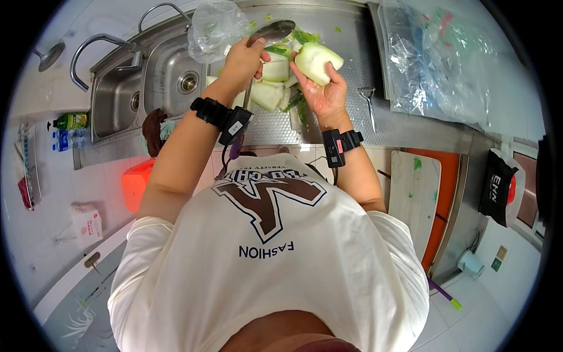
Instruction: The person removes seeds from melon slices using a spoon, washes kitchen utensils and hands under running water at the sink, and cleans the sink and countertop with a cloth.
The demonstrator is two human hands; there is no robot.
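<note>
My left hand (243, 66) is closed around a large metal spoon (277, 30), its bowl pointing up and to the right and its handle running back below the hand. In my right hand (324, 94) sits a thick pale-green piece of peeled gourd (316, 61), gripped between thumb and fingers. Between the hands, more cut gourd pieces (267, 94) lie on the steel counter (346, 126) among green peelings (302, 110). To the right of my right hand lies a metal peeler (368, 105).
A double sink (167, 61) with a curved tap (97, 40) is at the left. A clear plastic bag (217, 29) lies beside it, and a dark cloth (153, 130) hangs at its front edge. Larger plastic sheeting (440, 64) covers the right side. An orange container (136, 182) stands lower left.
</note>
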